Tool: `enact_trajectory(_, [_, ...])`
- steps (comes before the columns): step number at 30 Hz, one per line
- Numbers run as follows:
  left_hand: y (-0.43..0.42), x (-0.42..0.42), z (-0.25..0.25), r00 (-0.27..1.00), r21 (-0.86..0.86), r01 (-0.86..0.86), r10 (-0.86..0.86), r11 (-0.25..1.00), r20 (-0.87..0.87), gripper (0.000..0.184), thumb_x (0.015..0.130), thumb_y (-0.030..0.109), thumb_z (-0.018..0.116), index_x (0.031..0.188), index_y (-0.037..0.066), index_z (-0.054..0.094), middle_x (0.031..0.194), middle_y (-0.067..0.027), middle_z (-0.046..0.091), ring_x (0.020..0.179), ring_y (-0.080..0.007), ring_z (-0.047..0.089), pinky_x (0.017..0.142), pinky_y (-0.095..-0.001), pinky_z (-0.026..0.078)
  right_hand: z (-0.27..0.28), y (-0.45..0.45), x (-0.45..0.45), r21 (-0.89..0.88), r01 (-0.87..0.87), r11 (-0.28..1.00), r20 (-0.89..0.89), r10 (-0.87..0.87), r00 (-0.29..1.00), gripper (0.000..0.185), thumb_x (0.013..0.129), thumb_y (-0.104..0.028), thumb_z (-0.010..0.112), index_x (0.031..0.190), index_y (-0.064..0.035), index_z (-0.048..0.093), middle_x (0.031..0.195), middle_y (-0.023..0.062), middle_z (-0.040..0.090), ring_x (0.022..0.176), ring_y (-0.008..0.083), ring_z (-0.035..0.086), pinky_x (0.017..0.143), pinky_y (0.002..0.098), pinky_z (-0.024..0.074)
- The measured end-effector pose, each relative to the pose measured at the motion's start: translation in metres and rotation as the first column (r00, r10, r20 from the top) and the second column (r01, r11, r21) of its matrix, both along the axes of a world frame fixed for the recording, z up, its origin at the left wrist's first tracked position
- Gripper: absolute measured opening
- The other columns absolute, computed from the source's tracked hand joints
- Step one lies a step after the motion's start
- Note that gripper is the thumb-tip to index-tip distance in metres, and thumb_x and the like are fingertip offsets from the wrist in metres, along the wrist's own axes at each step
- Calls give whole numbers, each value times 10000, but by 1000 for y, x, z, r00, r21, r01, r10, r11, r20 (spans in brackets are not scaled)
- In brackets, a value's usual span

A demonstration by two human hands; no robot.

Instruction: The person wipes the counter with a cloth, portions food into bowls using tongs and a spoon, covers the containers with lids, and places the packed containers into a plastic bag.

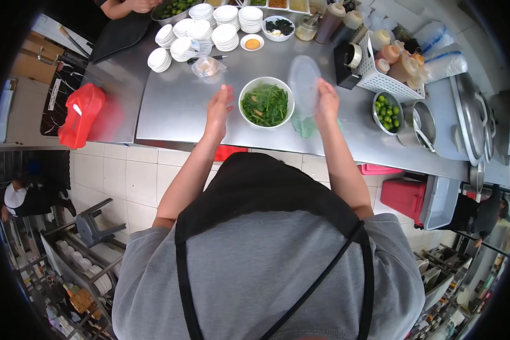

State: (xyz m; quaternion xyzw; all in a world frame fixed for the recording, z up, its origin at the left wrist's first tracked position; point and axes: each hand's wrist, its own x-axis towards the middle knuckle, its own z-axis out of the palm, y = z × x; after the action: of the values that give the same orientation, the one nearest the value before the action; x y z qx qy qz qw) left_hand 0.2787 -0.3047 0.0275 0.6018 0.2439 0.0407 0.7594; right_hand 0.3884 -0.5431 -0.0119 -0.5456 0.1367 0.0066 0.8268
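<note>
A round white bowl (266, 102) of cooked leafy greens stands on the steel counter in front of me. My right hand (327, 104) grips a clear round plastic lid (304, 82), tilted on edge just right of the bowl. To the bowl's left, my left hand (217, 111) is raised with its fingers apart and holds nothing. A crumpled greenish cloth or bag (305, 126) lies under the lid, partly hidden. Beyond my left hand sits a small clear plastic bag (208, 67) with pale contents, beside a black pen (212, 58).
Stacked white saucers (200, 29) fill the back left, with a small sauce dish (252, 42) nearby. Sauce bottles (330, 22), a white bottle basket (392, 71) and a bowl of limes (387, 113) stand right. A red bag (80, 116) lies left. Another person's hand (143, 5) shows at top left.
</note>
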Motion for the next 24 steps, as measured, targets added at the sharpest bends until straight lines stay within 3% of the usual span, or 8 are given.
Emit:
enact_trajectory(5, [5,0,-11,995,87,77,-72,993,-68,541,866,420,411,1212,5,407,1219,-140,441,1122,-252,415,900,-368,339,-21,-46,44,-20,208,978,-46,-209,977,249,822,-218,556,925,6,583,802,44,580,718,95,508,649,232,394])
enact_trajectory(7, [5,4,-15,994,104,81,-72,991,-85,515,866,406,418,1207,21,424,1221,-124,446,1121,-244,416,892,-363,343,1,-46,40,-409,48,911,-124,-108,986,302,823,-247,547,922,38,570,812,97,590,754,139,534,666,258,396])
enact_trajectory(9, [7,13,-17,993,124,81,-69,989,-99,489,866,392,425,1202,37,442,1223,-109,451,1119,-236,418,885,-357,346,-34,-59,45,-618,207,758,188,-113,976,259,783,-231,583,877,10,594,806,126,591,789,215,551,699,295,408])
enact_trajectory(12, [13,33,-26,991,342,132,-126,930,-39,429,866,364,432,1157,56,499,1164,-89,511,1075,-196,458,873,-329,358,-14,-59,-6,-900,202,387,371,435,820,176,720,-186,625,807,-33,621,818,137,585,818,274,547,729,325,416])
enact_trajectory(15, [8,67,-32,965,681,109,-242,724,103,319,823,321,477,1003,91,606,945,-140,604,870,-293,574,761,-346,427,-5,-48,-21,-979,172,107,203,479,854,122,675,-150,645,760,-65,630,842,110,590,829,288,542,755,344,418])
enact_trajectory(19, [-15,97,-12,843,916,355,-486,185,-229,235,817,250,490,941,105,626,911,-144,604,846,-292,573,750,-375,443,34,-10,14,-839,-99,535,243,532,811,109,689,-138,630,766,-61,619,827,85,595,812,250,559,734,323,427])
enact_trajectory(22, [-24,108,-6,792,933,356,-516,-47,-328,188,797,214,501,824,89,638,820,-154,602,769,-322,573,687,-409,457,36,29,22,-848,-230,477,186,675,714,102,708,-138,595,796,-88,609,818,103,597,795,254,566,709,327,435])
enact_trajectory(24, [-25,110,-8,769,946,297,-554,-130,-317,184,791,203,503,768,74,633,772,-157,601,732,-325,576,661,-416,459,46,47,17,-961,-207,181,15,785,619,102,719,-119,544,809,-117,592,827,110,599,791,281,567,696,357,442])
